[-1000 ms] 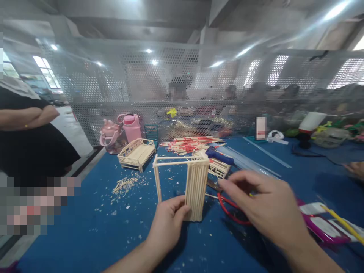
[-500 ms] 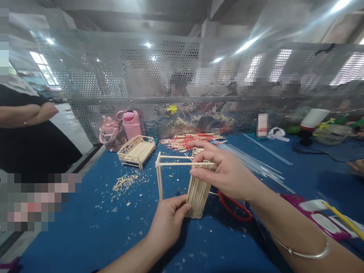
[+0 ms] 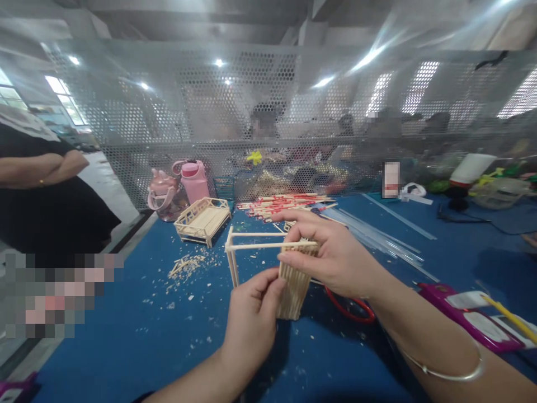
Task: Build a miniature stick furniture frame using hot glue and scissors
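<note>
A frame built of thin wooden sticks [image 3: 268, 263] stands upright on the blue table [image 3: 126, 336], with a solid panel of sticks on its right side and an open post on its left. My left hand [image 3: 254, 319] grips the lower part of the panel. My right hand [image 3: 331, 252] closes its fingers round the top right corner of the frame, thumb along the top rail.
A finished stick-built bed model [image 3: 203, 220] sits behind, beside two pink bottles [image 3: 184, 184]. Red-tipped sticks [image 3: 285, 204] lie in a heap, clear rods [image 3: 377, 235] to the right. A red loop [image 3: 352, 308] lies under my right arm. A person with folded arms [image 3: 37, 184] stands left. Mesh fence behind.
My right hand came up from the table by the red loop and took hold of the frame's top right corner. My left hand slid higher on the panel.
</note>
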A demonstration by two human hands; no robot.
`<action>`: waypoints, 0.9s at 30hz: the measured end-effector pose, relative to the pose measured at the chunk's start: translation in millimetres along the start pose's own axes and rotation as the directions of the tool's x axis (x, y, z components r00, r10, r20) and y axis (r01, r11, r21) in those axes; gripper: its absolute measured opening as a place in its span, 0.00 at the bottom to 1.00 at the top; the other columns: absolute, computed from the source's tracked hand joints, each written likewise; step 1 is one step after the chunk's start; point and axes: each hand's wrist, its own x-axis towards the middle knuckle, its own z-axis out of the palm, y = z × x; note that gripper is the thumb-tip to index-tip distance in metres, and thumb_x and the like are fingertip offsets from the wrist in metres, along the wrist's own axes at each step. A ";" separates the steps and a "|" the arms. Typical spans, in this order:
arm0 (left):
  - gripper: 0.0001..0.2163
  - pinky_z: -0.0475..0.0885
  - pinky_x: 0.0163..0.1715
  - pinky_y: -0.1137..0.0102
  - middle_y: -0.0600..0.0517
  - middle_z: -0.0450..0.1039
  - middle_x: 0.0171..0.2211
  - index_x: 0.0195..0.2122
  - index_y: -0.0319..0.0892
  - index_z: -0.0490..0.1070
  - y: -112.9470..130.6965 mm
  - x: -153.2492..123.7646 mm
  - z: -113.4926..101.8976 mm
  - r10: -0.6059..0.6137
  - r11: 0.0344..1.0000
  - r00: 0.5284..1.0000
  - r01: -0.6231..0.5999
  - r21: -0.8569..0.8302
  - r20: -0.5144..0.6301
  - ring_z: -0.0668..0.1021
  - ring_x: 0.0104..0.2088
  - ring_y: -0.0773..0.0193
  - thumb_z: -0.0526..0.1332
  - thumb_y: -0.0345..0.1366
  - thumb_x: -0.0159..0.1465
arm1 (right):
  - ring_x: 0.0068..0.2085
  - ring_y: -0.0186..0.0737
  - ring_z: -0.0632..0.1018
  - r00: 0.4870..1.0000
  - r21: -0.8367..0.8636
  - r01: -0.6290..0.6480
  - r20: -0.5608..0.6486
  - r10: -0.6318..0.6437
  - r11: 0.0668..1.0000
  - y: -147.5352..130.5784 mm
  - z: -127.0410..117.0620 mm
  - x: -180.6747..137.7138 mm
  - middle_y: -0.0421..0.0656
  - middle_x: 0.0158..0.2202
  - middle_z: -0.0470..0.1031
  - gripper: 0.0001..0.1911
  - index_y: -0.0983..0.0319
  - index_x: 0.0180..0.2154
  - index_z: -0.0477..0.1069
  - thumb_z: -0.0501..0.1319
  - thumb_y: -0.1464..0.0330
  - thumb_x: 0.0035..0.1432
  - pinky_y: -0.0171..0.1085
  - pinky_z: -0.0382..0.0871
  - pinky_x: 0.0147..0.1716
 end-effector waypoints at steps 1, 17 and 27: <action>0.12 0.72 0.34 0.72 0.51 0.81 0.34 0.41 0.43 0.79 3.1 2.0 0.0 0.001 1.000 1.000 -0.001 0.025 -0.005 0.79 0.33 0.62 0.56 0.36 0.63 | 0.54 0.43 0.72 1.000 -0.006 0.002 -0.004 -0.002 1.000 -0.4 0.1 -0.2 0.49 0.52 0.72 0.06 0.60 0.25 0.68 0.62 0.68 0.54 0.46 0.63 0.53; 0.13 0.71 0.31 0.73 0.53 0.81 0.31 0.40 0.43 0.80 7.3 5.9 -6.7 0.031 0.997 0.996 -0.037 0.067 0.088 0.78 0.31 0.61 0.55 0.35 0.63 | 0.54 0.45 0.72 0.999 -0.035 0.037 0.011 -0.037 0.999 -4.6 1.1 -2.6 0.49 0.54 0.71 0.03 0.59 0.28 0.69 0.59 0.69 0.54 0.48 0.63 0.52; 0.14 0.71 0.33 0.72 0.52 0.80 0.31 0.41 0.41 0.79 7.5 8.3 -6.0 0.010 0.999 0.995 -0.014 0.041 0.103 0.77 0.33 0.60 0.55 0.37 0.63 | 0.57 0.45 0.68 0.991 -0.072 0.126 -0.024 -0.128 0.989 3.7 5.9 -4.2 0.52 0.51 0.71 0.02 0.60 0.35 0.66 0.55 0.69 0.58 0.47 0.62 0.53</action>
